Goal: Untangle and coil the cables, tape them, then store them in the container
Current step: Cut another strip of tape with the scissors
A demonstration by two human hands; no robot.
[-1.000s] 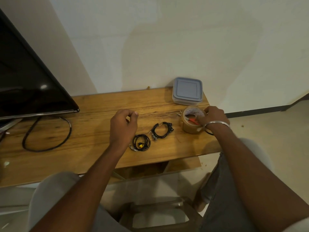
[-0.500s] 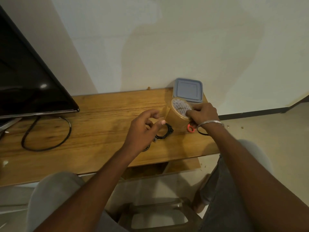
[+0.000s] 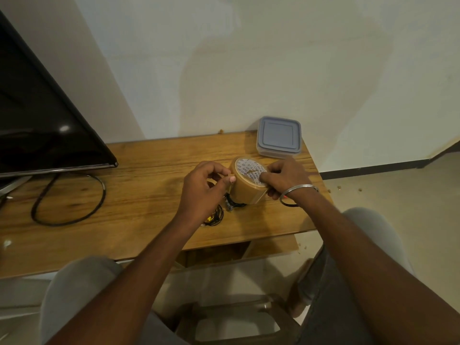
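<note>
Tape roll (image 3: 246, 186), brown with a printed white face, is held above the desk (image 3: 149, 195) between both hands and tilted so that its face is turned upward. The right hand (image 3: 286, 176) is curled round the roll's right side, with fingertips laid on the printed face. The left hand (image 3: 201, 190) is closed in a pinch, thumb and forefinger pressed together at the roll's left edge, where the loose end of the tape appears to be gripped; the end itself cannot be made out clearly. A metal bangle (image 3: 298, 190) is worn on the right wrist. Two small coiled cables are seen on the desk beneath the hands. A black cable (image 3: 234, 204) is partly hidden under the roll, and a yellow-tipped cable (image 3: 216, 217) is partly covered by the left wrist, just beside the first. Whether either is taped cannot be told. The container (image 3: 278, 136), with its grey lid on, is set at the desk's far right corner against the wall, just behind the roll. A television (image 3: 37, 115) is stood on the desk's left side, with a thick black cord (image 3: 69, 205) looped in front of it, well apart from the hands.
</note>
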